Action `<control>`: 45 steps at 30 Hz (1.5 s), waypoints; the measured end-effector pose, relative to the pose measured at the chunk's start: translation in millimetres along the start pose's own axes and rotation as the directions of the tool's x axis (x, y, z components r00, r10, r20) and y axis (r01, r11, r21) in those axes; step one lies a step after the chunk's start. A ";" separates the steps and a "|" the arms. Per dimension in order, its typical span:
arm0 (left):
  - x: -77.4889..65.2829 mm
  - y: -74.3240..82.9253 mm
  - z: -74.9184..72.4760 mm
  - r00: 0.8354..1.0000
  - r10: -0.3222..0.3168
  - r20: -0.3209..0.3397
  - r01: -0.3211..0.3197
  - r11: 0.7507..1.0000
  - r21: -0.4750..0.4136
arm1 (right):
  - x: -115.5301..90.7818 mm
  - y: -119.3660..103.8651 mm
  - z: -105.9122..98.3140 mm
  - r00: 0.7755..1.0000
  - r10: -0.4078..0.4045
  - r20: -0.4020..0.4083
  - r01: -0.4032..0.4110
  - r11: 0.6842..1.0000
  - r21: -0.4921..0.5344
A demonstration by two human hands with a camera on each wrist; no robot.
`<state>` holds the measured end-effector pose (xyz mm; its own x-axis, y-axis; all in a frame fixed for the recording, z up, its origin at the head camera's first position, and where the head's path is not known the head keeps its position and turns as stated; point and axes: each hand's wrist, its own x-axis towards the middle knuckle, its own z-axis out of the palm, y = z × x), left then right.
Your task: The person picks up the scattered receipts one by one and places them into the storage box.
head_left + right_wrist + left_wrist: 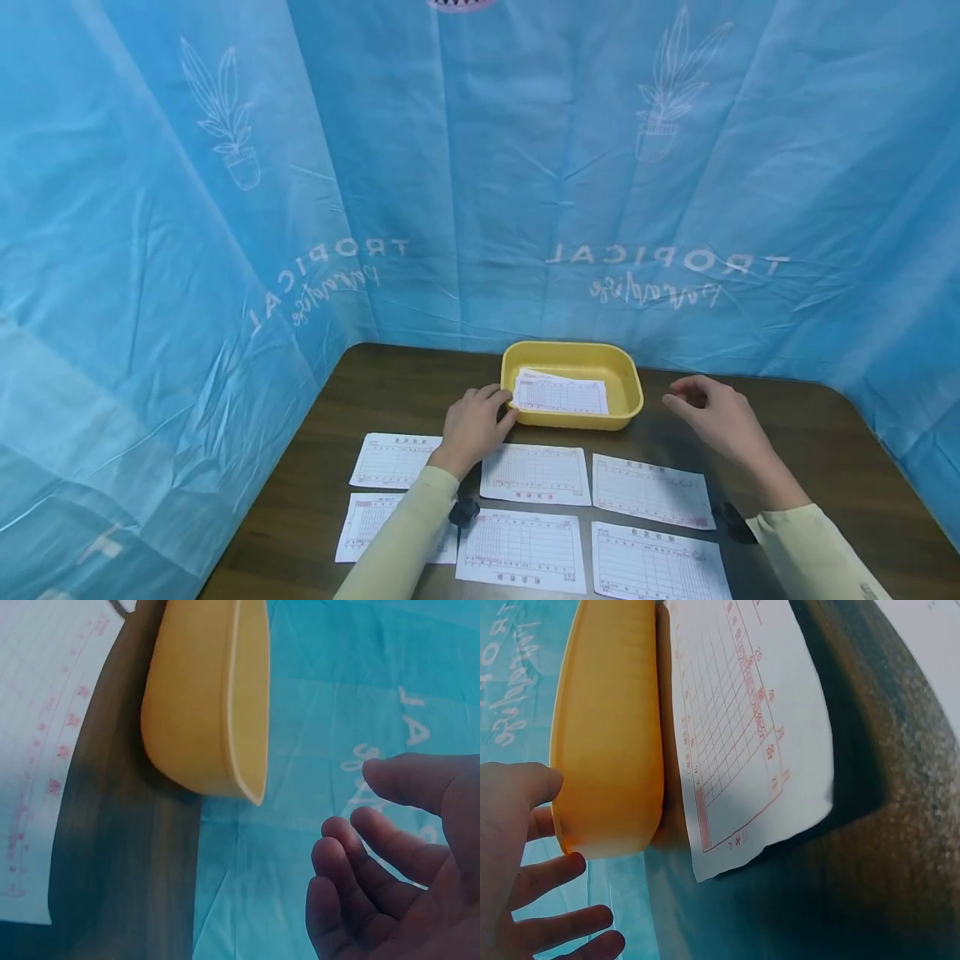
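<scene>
A yellow plastic basin (pixel 622 422) stands at the back of the table, holding a small stack of printed paper forms (pixel 562 396). My left hand (pixel 471 427) is at its left end, pinching the rim near the front corner between thumb and index finger; the other fingers are spread in the left wrist view. To the right of the basin, my right hand (pixel 718 419) hovers apart from it, fingers loosely curved and holding nothing. In the right wrist view a gap shows between its thumb and fingers.
Several printed forms lie in two rows before the basin, among them a back middle form (pixel 536 475), a back right form (pixel 652 492) and a front middle form (pixel 521 550). Blue printed curtains (pixel 495 167) hang behind and beside the dark wooden table (pixel 817 433).
</scene>
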<state>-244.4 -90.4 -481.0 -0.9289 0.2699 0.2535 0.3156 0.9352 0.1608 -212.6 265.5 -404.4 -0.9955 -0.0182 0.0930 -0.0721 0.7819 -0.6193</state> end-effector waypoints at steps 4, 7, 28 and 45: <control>-1.9 0.5 0.9 1.000 0.001 0.002 -0.001 1.000 -0.013 | -8.3 5.4 1.1 1.000 0.000 0.006 0.001 1.000 -0.018; -2.4 0.5 1.8 1.000 -0.002 -0.001 0.002 1.000 -0.011 | -13.5 10.1 1.9 1.000 -0.001 0.009 0.001 0.999 -0.035; 0.1 -3.3 -2.3 1.000 0.010 -0.013 -0.010 1.000 -0.006 | -31.7 47.4 8.5 0.979 0.168 0.115 -0.155 0.981 -0.117; -1.4 -0.4 -0.6 1.000 0.006 -0.009 -0.006 1.000 -0.022 | -45.6 69.9 17.0 0.961 0.246 0.130 -0.213 0.951 -0.226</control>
<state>-243.1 -91.2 -480.8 -0.9254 0.2732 0.2628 0.3253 0.9282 0.1804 -173.3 310.4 -465.2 -0.9820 0.0941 -0.1638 0.1572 0.8879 -0.4323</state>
